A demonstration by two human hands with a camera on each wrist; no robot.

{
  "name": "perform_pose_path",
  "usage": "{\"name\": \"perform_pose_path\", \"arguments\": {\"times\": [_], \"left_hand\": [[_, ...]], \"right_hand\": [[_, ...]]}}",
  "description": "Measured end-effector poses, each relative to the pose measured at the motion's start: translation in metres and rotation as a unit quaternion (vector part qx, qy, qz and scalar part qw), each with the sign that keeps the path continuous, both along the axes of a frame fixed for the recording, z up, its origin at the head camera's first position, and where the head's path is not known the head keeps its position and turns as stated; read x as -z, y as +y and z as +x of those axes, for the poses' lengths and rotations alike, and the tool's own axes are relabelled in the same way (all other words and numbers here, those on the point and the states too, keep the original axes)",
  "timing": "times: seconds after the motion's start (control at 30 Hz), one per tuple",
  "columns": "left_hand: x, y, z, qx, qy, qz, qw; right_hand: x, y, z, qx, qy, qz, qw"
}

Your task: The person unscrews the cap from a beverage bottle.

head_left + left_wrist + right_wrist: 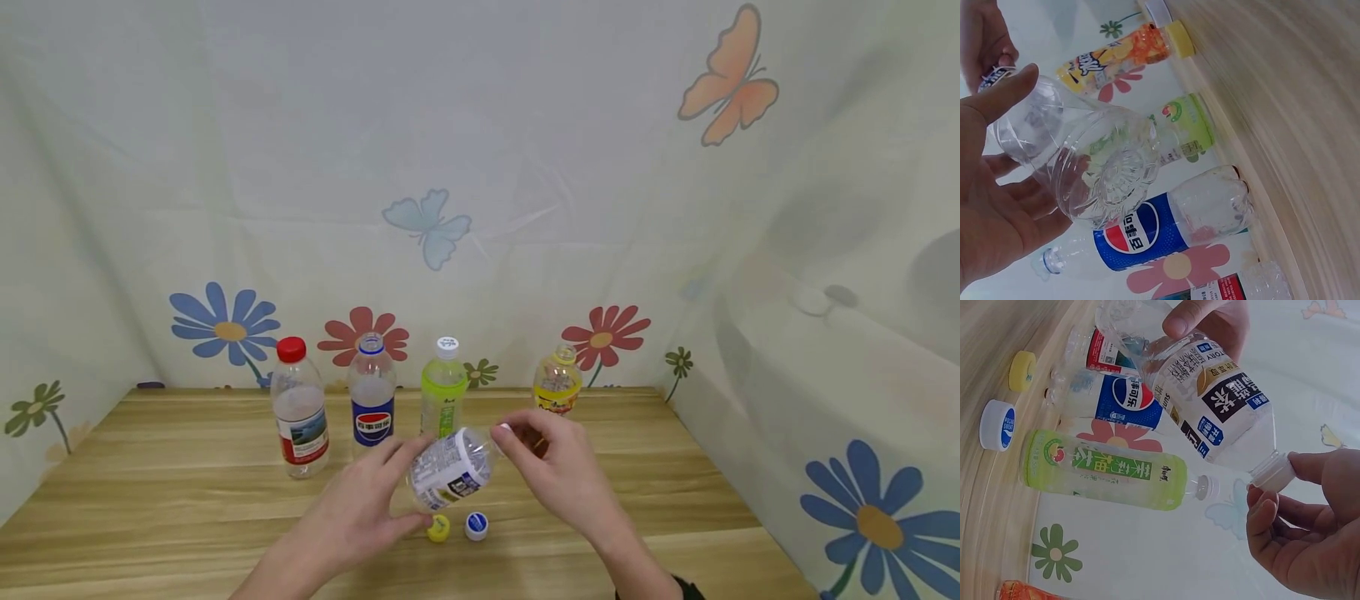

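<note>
My left hand [352, 508] grips a clear plastic bottle [448, 471] with a white label, thumb on one side and fingers on the other. Held above the table, the bottle tilts with its neck toward the right and its ribbed base [1119, 178] facing the left wrist camera. At the mouth, my right hand [1310, 519] pinches a white cap [1275, 472] between thumb and fingertips. The cap sits at the neck; whether it is screwed tight cannot be told. Below the bottle, a yellow cap [438, 528] and a white cap with a blue top [476, 525] lie on the table.
Behind the hands stand a red-capped bottle [300, 417], an uncapped blue-labelled bottle [372, 408], a green-labelled bottle [444, 383] with a white cap, and an uncapped yellow-labelled bottle [557, 383]. A patterned cloth [525, 167] encloses the wooden table [187, 500].
</note>
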State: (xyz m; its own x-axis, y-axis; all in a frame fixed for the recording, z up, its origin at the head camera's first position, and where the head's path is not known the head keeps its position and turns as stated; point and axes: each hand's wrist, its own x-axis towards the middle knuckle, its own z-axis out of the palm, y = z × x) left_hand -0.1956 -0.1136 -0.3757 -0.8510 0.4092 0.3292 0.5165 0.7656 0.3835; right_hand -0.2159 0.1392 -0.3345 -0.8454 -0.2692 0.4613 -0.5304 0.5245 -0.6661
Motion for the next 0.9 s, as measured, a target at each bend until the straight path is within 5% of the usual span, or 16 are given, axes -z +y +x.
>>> {"name": "perform_pose_path", "arguments": {"times": [0.2, 0.6, 0.9], "left_hand": [[-0.004, -0.003, 0.0, 0.015, -0.039, -0.003, 0.9991], [-0.005, -0.009, -0.002, 0.033, -0.05, -0.01, 0.9981], [-0.002, -0.013, -0.007, 0.025, -0.02, -0.021, 0.9993]], "right_hand": [[0.001, -0.001, 0.002, -0.005, -0.005, 0.005, 1.0], [0.002, -0.005, 0.004, -0.008, -0.009, 0.009, 1.0], [0.005, -0.006, 0.001, -0.022, -0.024, -0.012, 0.999]]}}
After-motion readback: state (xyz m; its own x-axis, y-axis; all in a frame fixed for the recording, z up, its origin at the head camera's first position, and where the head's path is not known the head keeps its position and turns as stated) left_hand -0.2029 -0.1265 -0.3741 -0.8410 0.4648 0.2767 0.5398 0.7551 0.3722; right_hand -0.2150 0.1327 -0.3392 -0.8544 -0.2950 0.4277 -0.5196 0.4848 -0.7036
